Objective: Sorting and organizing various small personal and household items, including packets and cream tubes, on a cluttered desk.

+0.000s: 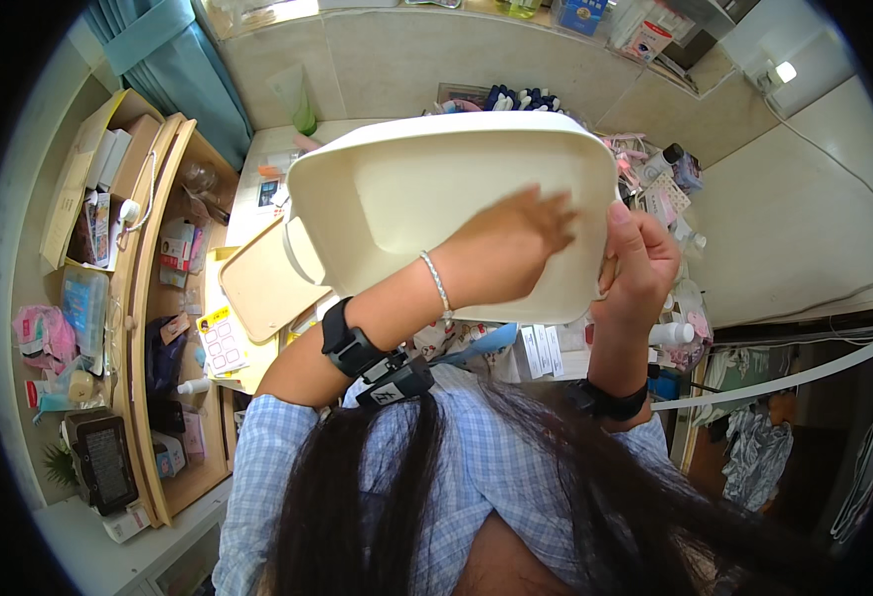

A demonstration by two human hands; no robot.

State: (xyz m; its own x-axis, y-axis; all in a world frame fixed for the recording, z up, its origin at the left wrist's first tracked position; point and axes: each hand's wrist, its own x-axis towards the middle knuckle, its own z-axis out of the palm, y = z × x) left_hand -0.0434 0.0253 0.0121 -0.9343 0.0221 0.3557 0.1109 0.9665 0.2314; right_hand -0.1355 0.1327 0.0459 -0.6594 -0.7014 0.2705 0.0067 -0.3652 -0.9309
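A cream plastic storage bin (444,160) is tilted up before me, its hollow inside facing me. My right hand (639,257) grips its right rim, thumb on the near side. My left hand (514,242), blurred, reaches across the bin's opening, in front of the inner wall towards the right. Its fingers look spread, and I see nothing in them; whether they touch the wall I cannot tell. A curved handle (292,249) shows at the bin's left end. Below it a flat beige plastic lid (276,279) rests on the cluttered table.
Left of me stand wooden shelves (154,335) packed with boxes and bags. A green tube (302,108) stands by the tiled wall. Pink items and bottles, among them a white bottle (671,333), crowd the right side. A sheet with printed squares (224,343) lies at the left.
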